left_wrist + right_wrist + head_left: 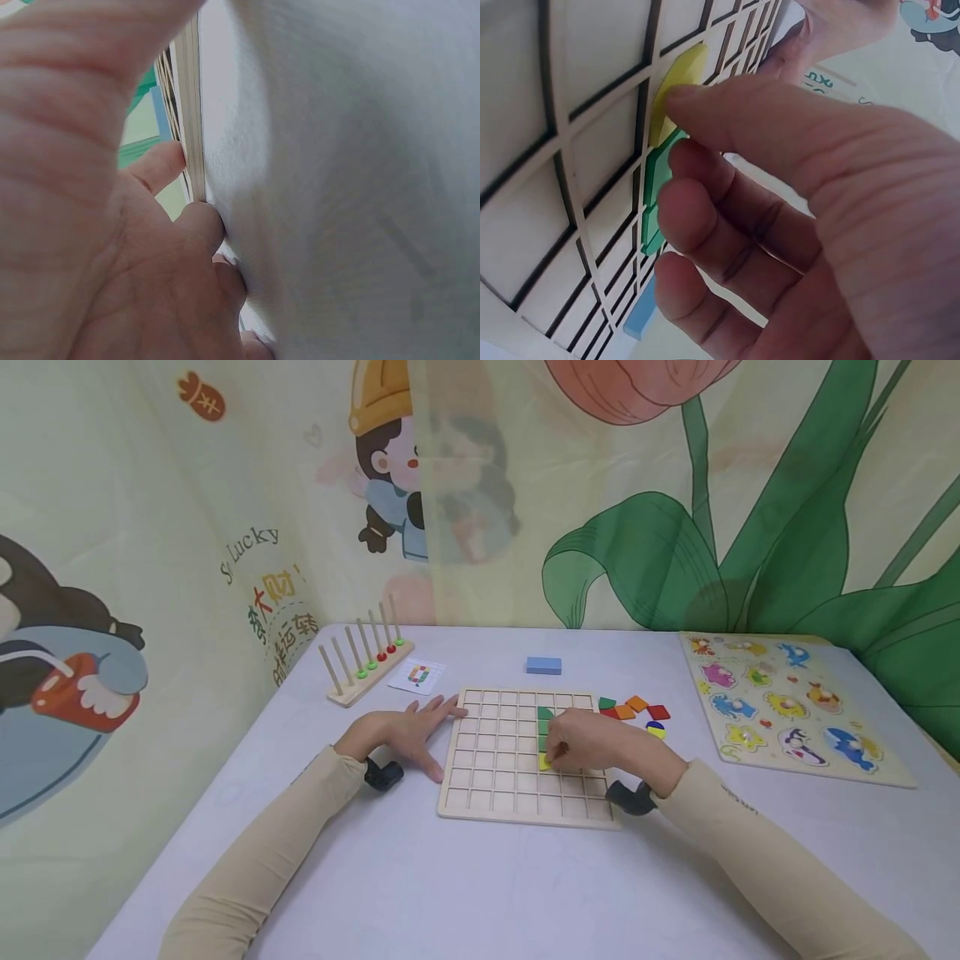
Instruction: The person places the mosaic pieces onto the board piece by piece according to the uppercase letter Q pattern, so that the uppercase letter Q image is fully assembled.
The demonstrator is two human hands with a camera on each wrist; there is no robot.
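A wooden grid board [487, 752] lies flat on the white table. My right hand [551, 758] rests on it, thumb and curled fingers pinching a yellow tile [543, 762] that sits in a cell. In the right wrist view the thumb lies on the yellow tile [676, 82], just beside a column of green tiles [654, 187]. Those green tiles [545, 717] fill the cells beyond the yellow one. My left hand [420, 727] lies flat and open on the table, fingertips against the board's left edge [191, 112].
Loose green, orange, red and blue-yellow tiles [633, 708] lie right of the board. A blue block [543, 666] and a pattern card [417, 676] lie behind it. At the back left stands a peg rack [367, 664], and on the right lies an animal puzzle [787, 706].
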